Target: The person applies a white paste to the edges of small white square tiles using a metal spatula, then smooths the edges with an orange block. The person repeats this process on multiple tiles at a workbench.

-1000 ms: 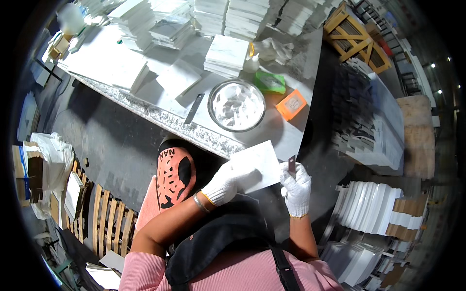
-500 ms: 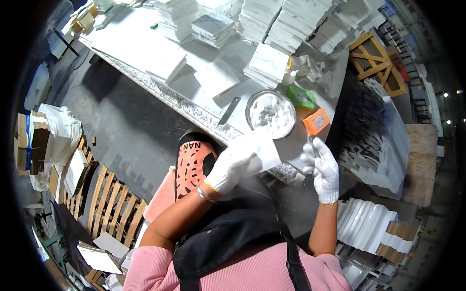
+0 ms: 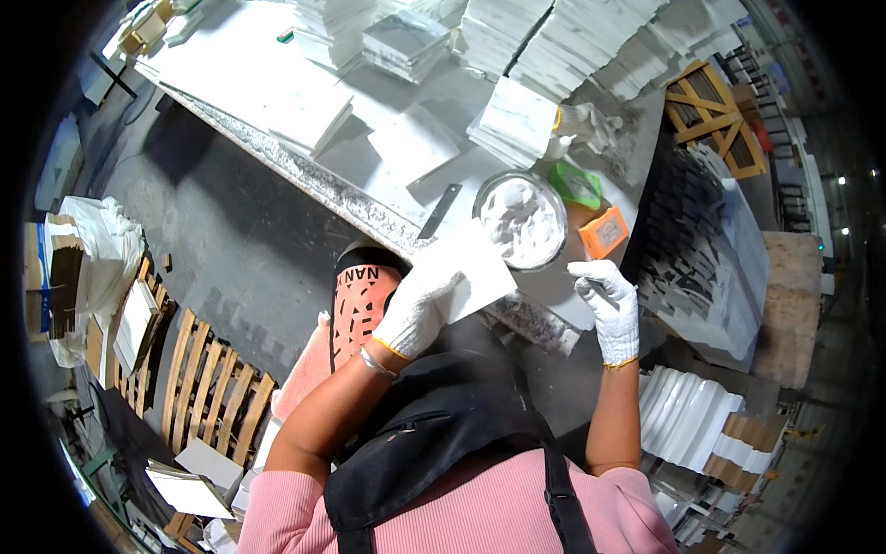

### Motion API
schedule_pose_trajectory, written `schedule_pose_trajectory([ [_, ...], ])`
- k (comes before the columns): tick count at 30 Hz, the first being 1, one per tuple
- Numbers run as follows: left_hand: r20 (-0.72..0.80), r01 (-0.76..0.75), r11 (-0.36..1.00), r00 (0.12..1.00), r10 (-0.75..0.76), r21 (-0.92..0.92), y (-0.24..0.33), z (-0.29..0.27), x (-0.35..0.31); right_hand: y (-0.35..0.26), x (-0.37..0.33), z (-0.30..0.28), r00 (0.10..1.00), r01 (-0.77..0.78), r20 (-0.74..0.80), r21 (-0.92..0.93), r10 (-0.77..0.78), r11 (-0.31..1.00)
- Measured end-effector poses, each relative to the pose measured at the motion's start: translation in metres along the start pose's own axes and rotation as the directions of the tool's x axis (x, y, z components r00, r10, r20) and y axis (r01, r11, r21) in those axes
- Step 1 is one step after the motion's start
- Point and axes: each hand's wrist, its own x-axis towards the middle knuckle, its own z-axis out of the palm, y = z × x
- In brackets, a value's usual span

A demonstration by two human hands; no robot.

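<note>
White knit gloves cover both my hands. In my left hand (image 3: 415, 309) is a thin white square tile (image 3: 480, 275), gripped by one edge and tilted in front of the table's near edge. My right hand (image 3: 611, 305) is raised with its fingers bent together; whatever sits between them is too small to make out. Just beyond the tile is a round clear tub (image 3: 564, 226) of white paste (image 3: 519, 217). An orange box (image 3: 604, 233) and a green dish (image 3: 577, 186) stand to the tub's right. A grey metal strip (image 3: 440, 210) lies left of the tub.
Stacks of marble-look tiles (image 3: 517, 120) fill the far side of the table (image 3: 369, 185). One loose tile (image 3: 413, 148) lies nearer. Crumpled gloves (image 3: 591, 127) rest beyond the green dish. Wooden slats (image 3: 212, 388) stand on the floor at left, a wooden crate (image 3: 715, 115) at far right.
My left hand has drawn slightly left and turned the tile so its broad face shows. My right hand has shifted slightly, and the dark thin piece seen in its fingers no longer shows.
</note>
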Motion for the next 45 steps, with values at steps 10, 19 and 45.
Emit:
schedule_pose_trajectory([
  [10, -0.065, 0.033, 0.997, 0.997, -0.029, 0.065, 0.001, 0.000, 0.009, -0.009, 0.026, 0.008, 0.937, -0.349, 0.050, 0.037, 0.347, 0.936],
  [19, -0.122, 0.039, 0.990, 0.992, -0.022, 0.137, 0.009, 0.016, 0.008, -0.014, 0.054, 0.025, 0.951, -0.306, 0.026, -0.055, 0.308, 0.950],
  [45, 0.049, 0.342, 0.820, 0.912, -0.408, 0.460, -0.103, 0.065, 0.041, 0.046, -0.123, -0.057, 0.842, -0.404, -0.204, 0.374, 0.499, 0.835],
])
